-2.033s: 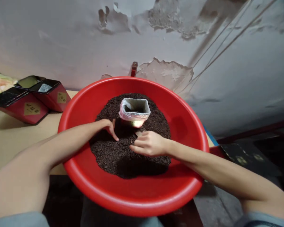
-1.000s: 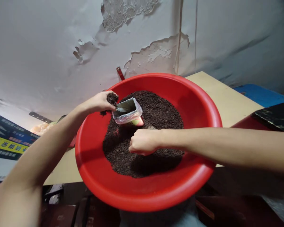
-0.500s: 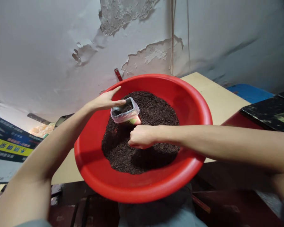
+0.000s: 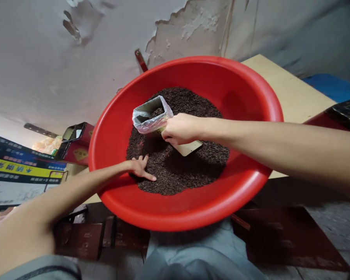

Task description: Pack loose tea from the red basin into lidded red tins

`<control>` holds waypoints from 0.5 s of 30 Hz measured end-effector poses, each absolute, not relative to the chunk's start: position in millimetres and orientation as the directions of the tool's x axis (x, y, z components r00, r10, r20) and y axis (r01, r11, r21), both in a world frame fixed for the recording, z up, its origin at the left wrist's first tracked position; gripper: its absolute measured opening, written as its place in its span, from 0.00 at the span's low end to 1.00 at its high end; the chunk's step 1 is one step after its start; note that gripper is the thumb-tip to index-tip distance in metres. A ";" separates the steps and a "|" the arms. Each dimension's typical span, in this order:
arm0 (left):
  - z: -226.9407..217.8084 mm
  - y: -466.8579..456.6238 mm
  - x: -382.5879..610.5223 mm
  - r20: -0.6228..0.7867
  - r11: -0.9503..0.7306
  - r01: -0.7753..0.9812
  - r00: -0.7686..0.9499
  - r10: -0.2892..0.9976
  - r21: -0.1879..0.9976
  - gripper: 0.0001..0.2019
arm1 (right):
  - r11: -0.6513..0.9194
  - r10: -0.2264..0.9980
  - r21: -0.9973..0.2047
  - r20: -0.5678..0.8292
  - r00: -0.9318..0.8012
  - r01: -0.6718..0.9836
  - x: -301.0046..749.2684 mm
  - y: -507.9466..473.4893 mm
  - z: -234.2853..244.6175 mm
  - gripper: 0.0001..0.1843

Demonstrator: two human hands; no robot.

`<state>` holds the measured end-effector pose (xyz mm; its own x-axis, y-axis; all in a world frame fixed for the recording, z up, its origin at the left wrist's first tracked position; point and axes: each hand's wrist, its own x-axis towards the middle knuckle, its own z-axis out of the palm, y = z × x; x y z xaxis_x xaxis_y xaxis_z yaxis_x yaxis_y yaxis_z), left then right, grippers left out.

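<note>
Red basin [image 4: 189,222] holds dark leaves [image 4: 192,175] and, on them, the lined box [image 4: 152,125], beside the right hand [image 4: 181,129], curled round a pale card [image 4: 189,148]. The left hand [image 4: 140,168], fingers spread, touches leaves nearer the rim; cartons [image 4: 79,151] stand left.

Left of the red basin [image 4: 189,221], there's the printed panel [image 4: 20,177], its yellow band [image 4: 26,167] showing 不锈钢, the characters after it unclear; closer against the basin, a red box [image 4: 67,152] sports a gold diamond label [image 4: 81,154], lettering too small to read!
</note>
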<state>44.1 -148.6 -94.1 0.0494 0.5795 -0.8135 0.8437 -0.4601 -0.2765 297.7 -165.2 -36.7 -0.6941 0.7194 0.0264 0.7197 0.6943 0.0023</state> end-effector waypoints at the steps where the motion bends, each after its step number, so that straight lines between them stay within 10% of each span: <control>1: -95.6 -153.1 46.9 -0.803 -0.458 0.845 0.058 0.593 -0.278 0.70 | 0.690 0.724 -0.005 0.028 -0.690 0.724 297.6 -165.4 -36.5 0.15; 7: -89.5 -171.0 51.8 -0.748 -0.496 0.853 0.220 0.626 -0.163 0.52 | 0.694 0.720 -0.028 0.036 -0.693 0.720 298.1 -167.1 -33.1 0.15; 15: -98.3 -180.8 54.8 -0.742 -0.488 0.857 0.217 0.634 -0.166 0.51 | 0.704 0.710 -0.031 0.030 -0.704 0.709 297.7 -169.0 -31.5 0.15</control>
